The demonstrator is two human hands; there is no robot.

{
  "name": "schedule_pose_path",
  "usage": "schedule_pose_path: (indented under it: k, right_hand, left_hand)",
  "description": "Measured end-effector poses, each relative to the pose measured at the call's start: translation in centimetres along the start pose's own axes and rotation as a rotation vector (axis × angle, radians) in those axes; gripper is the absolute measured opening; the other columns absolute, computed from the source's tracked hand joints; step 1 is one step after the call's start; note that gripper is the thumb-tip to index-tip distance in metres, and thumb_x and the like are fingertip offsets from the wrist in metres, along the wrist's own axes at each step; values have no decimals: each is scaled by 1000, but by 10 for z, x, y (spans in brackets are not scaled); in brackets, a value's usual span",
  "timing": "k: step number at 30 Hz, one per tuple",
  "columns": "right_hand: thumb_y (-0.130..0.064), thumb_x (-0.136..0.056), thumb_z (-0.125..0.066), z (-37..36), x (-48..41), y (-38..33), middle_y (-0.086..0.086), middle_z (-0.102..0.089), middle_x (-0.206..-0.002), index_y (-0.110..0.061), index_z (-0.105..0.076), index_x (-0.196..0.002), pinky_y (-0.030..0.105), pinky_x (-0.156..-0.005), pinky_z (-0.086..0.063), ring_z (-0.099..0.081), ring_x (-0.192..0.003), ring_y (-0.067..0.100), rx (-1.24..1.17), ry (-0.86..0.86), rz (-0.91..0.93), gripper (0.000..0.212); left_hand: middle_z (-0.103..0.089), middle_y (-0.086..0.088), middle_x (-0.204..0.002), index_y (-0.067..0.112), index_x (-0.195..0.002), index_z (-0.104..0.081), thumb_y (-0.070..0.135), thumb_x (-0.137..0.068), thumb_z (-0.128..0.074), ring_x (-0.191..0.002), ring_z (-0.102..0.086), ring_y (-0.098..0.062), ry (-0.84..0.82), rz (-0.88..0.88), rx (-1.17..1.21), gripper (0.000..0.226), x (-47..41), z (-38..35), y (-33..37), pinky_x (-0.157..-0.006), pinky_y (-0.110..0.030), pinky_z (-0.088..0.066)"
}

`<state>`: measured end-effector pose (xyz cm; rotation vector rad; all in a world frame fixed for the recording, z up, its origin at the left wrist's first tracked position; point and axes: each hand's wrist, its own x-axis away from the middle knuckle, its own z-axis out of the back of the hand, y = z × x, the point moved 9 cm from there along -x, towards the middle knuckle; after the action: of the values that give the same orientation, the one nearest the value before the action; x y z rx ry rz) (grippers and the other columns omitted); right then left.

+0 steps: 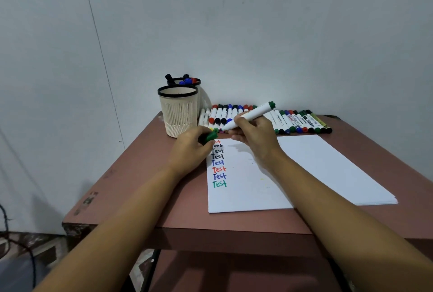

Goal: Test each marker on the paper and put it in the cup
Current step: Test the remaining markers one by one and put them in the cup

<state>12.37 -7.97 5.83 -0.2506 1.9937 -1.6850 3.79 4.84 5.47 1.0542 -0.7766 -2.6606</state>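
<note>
Beside the front cup (178, 113) on the desk (140, 174), the left grip (189, 148) is closed around a green cap (209, 137) over the paper's (246, 193) top edge. The right grip (254, 137) holds the green marker (251, 114), its tip just beside the cap. This is probably recapping: line the two up straight, press the cap fully on, then put the marker in the cup.

White green-ended marker (254, 113) tilts uncapped above lettered paper (246, 193), near cream cup (179, 113).

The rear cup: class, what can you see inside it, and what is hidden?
Marker ends, blue, red and black, poke above the rim of the rear cup. The front cup covers most of it, so barrels and count cannot be seen.
</note>
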Motion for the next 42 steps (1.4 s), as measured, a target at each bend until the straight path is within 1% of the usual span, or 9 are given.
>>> schedule_pose_path:
  k: [8,13,19,23,27,31,34,38,42]
  right_hand:
    - [-13,-93,-57,-8,0,12,9,-71,-84,-12,-64,-86,24,-66,-53,-68,-73,13,23,-48,-25,10]
    - [-22,-92,-61,-8,1,16,-2,-60,-62,-9,-67,-83,22,-55,-38,-46,-58,9,32,-75,-42,17]
    - [-19,-93,-59,-11,5,21,-4,-54,-55,-8,-61,-80,17,-51,-39,-43,-53,8,-139,-113,-101,18]
    - [-16,-95,-56,-16,5,19,-3,-53,-55,-7,-60,-81,16,-50,-39,-44,-54,8,-196,-154,-95,17]
    - [-16,-96,-55,-19,3,19,-2,-53,-58,-6,-60,-83,16,-51,-41,-45,-55,8,-174,-184,-78,17]
    - [-15,-96,-53,-20,1,19,1,-52,-62,-6,-60,-85,15,-53,-42,-46,-57,7,-154,-210,-68,16]
    - [-14,-96,-53,-21,1,18,2,-51,-63,-6,-60,-85,16,-54,-41,-46,-57,7,-144,-219,-64,16]
    - [-17,-95,-56,-16,0,21,1,-53,-62,-6,-63,-84,19,-56,-40,-46,-57,8,-93,-213,-67,17]
    - [-33,-92,-59,-4,-3,16,1,-55,-65,-11,-65,-86,23,-56,-41,-51,-59,11,-1,-103,-61,24]
  left_hand:
    - [-66,-8,-102,5,-110,-64,10,-85,-64,-84,-55,-11,0,-76,41,26,0,0,11,-67,-8,-38]
    - [-67,-8,-92,5,-106,-65,13,-88,-61,-80,-58,-17,14,-174,65,20,2,3,21,-69,-13,-41]
    - [-54,3,-79,-3,-102,-64,11,-90,-55,-66,-45,-1,50,-299,51,21,9,5,40,-65,-1,-33]
    - [-50,10,-65,0,-98,-64,8,-93,-53,-61,-49,5,28,-207,147,15,5,3,32,-57,-8,-35]
    - [-50,8,-63,7,-94,-65,19,-94,-49,-58,-44,-4,-48,-113,258,20,1,-6,21,-54,-14,-32]
    - [-45,9,-56,27,-71,-57,14,-97,-46,-51,-40,-4,-149,-23,387,31,-2,-15,15,-54,-21,-35]
    - [-41,11,-52,26,-58,-53,13,-98,-43,-49,-38,-8,-198,35,550,43,0,-18,13,-51,-18,-34]
    - [-43,4,-54,25,-61,-55,13,-97,-46,-48,-41,-6,-213,57,530,39,1,-17,16,-50,-15,-37]
    - [-46,2,-57,11,-78,-64,13,-92,-55,-47,-43,-2,-69,222,712,16,-1,-8,4,-50,-14,-41]
